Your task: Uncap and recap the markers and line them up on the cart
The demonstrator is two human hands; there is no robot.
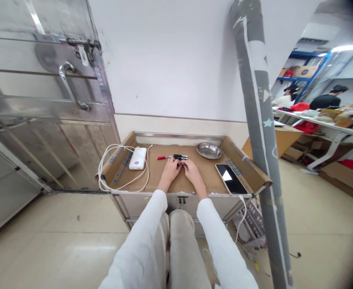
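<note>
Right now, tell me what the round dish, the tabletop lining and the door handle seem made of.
The round dish: likely stainless steel, polished, with mirror-like highlights. The tabletop lining: apparently cardboard, matte brown, with blue print on its folded-up sides. The door handle: steel or chromed metal, glossy with sharp highlights; I can't tell which.

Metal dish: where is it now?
In the head view, the metal dish sits toward the back right of the cardboard, beyond the phone and right of the right hand.

On my feed I see workshop: blue shelving (307,53) with cartons (305,72) far right, people (327,101) at long cluttered worktable (323,122), boxes (293,153) beneath, bolted metal door (29,86) left.
</note>
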